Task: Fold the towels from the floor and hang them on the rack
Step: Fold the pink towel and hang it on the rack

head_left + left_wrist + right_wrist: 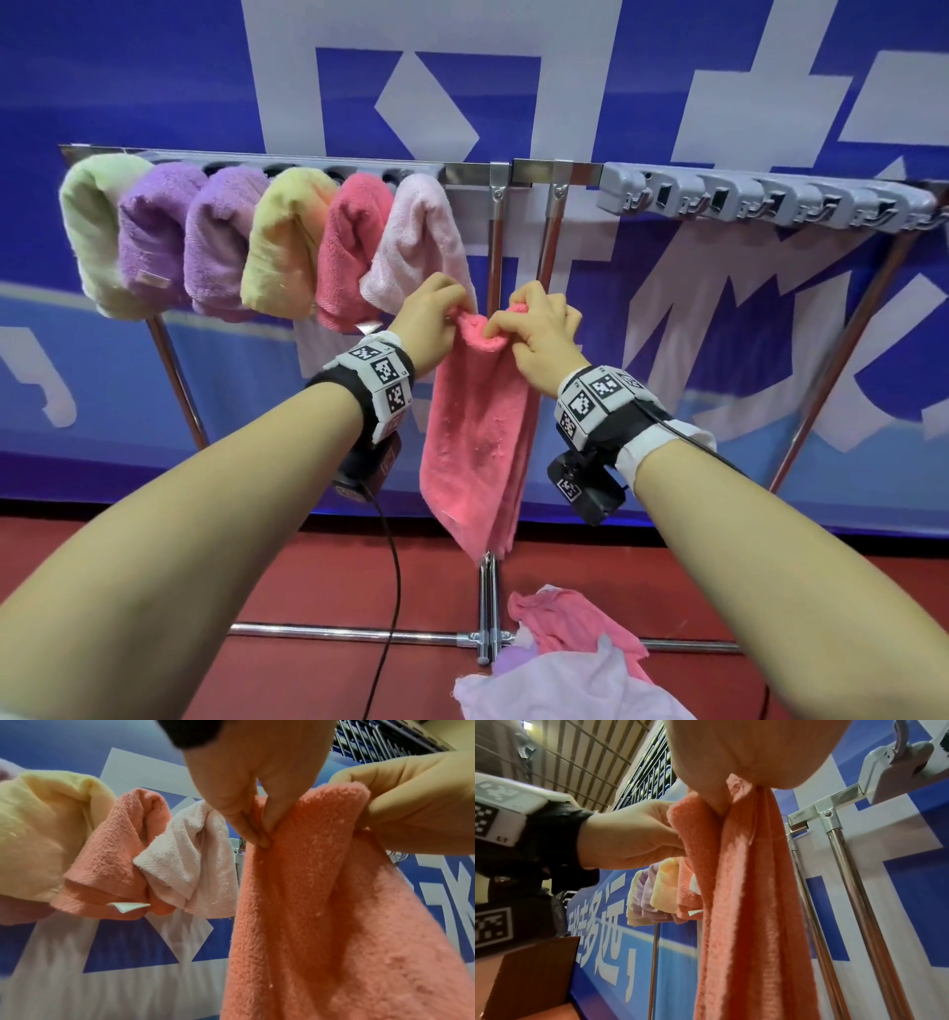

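A folded pink towel (pixel 475 442) hangs from both my hands in front of the metal rack (pixel 472 174), near its middle posts. My left hand (pixel 436 316) pinches the towel's top left corner; my right hand (pixel 534 324) pinches the top right. In the left wrist view my fingers (pixel 257 833) nip the towel (pixel 334 923). In the right wrist view the towel (pixel 752 902) drops long and narrow. Several folded towels (pixel 267 241) hang on the rack's left half, the pale pink one (pixel 421 241) nearest my hands. More towels (pixel 565 663) lie heaped on the floor.
The rack's right half carries a grey bar of bare hooks (pixel 770 203). Chrome posts (pixel 554 241) stand just behind the held towel, with a base bar (pixel 359 634) on the red floor. A blue and white banner (pixel 667 103) backs the rack. A cable (pixel 395 591) hangs from my left wrist.
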